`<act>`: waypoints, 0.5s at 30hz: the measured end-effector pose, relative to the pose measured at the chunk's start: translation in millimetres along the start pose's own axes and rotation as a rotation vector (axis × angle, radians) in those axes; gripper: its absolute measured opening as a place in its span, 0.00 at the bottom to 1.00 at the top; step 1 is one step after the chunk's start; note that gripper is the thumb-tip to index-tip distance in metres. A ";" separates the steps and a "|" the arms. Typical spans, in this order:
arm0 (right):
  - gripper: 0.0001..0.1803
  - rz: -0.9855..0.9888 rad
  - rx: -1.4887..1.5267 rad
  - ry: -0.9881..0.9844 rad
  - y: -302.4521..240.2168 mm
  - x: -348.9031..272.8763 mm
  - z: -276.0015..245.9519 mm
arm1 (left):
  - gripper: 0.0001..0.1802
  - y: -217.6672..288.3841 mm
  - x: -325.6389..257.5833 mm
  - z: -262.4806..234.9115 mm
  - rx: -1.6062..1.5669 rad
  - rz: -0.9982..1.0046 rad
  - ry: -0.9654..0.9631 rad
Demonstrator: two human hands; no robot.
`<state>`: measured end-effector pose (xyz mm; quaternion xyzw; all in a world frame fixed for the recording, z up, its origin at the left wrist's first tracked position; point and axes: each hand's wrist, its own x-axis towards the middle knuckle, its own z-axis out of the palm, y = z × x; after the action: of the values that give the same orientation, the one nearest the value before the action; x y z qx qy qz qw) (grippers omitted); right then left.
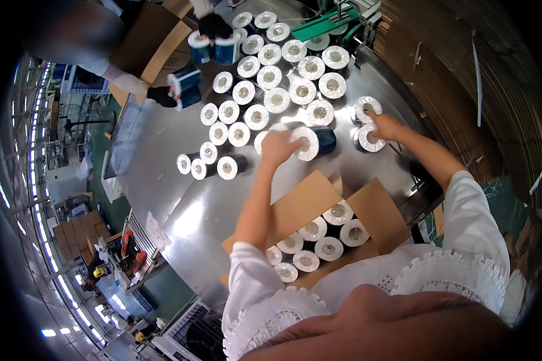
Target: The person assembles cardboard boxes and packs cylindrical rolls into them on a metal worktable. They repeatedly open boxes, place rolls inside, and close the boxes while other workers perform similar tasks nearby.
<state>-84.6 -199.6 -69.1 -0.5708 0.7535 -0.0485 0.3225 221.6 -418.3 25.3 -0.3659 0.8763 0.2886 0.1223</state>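
Cardboard box [376,207] roughly half full of rolls. Left hand [277,147] gripping dark roll [314,142] on table just beyond box, right hand [386,127] fingers closed on shiny roll [365,138]. Loads left behind those.

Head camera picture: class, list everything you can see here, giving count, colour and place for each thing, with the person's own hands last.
Dark blue spools with white round ends: dozens, standing and lying on the metal table.
Shiny steel table: one, grey, centre.
Open brown cardboard box: one, at the near table edge, holding about eight spools.
Second brown cardboard box: one, far left.
Co-worker's black-gloved hands: two, far side, each holding spools.
Green machine part: one, top.
Left hand: gripping a lying spool.
Right hand: resting on two foil-wrapped spools at right.
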 end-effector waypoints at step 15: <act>0.33 -0.611 0.057 -0.370 -286.6 -225.0 -60.5 | 0.18 14.7 -425.5 -12.3 0.036 -0.247 0.094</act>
<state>151.8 -115.3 201.9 -0.7597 0.4752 -0.0593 0.4399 509.9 -174.5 222.4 -0.4819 0.8343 0.2382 0.1224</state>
